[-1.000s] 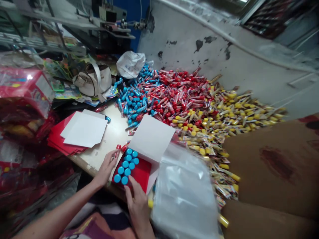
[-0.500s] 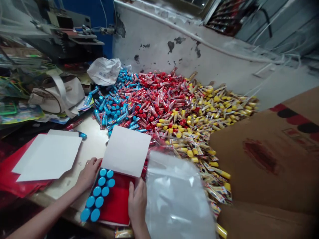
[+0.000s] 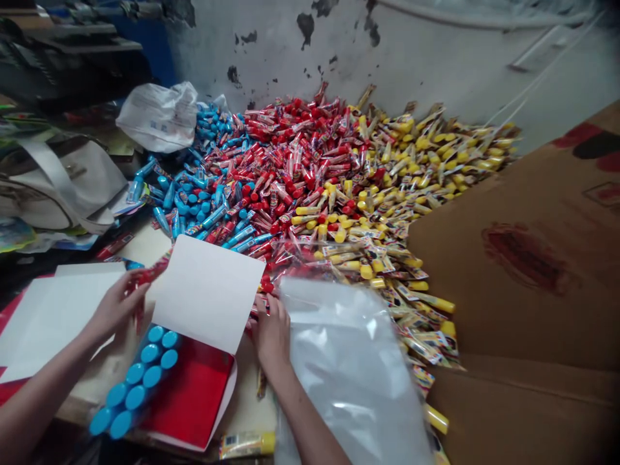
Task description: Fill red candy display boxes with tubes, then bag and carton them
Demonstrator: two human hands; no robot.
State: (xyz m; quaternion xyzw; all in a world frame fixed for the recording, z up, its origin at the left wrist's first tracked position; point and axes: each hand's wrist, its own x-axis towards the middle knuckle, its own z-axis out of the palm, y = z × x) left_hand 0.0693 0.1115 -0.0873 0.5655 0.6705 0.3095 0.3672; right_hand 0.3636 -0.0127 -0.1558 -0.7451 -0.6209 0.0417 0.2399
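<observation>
An open box with a white lid flap (image 3: 208, 290) and a red inside (image 3: 188, 394) stands tilted in front of me. Blue-capped tubes (image 3: 135, 374) stand in two rows along its left side, caps up. My left hand (image 3: 123, 297), left of the lid, has its fingers closed on red wrapped tubes (image 3: 148, 274), partly blurred. Just right of the lid, my right hand (image 3: 272, 329) curls its fingers on red tubes (image 3: 260, 302) at the edge of the pile; the fingers partly hide them.
A large heap of blue, red (image 3: 295, 161) and yellow tubes (image 3: 387, 239) lies against the wall. A clear plastic bag (image 3: 349, 368) is to the right, beside a cardboard box (image 3: 523, 310). White cards (image 3: 53, 316), a handbag (image 3: 62, 181) and a loose yellow tube (image 3: 247, 444) lie about.
Both hands have left the box sides and moved to red tubes, the left outward and up, the right up. The view has shifted, so the box appears further left.
</observation>
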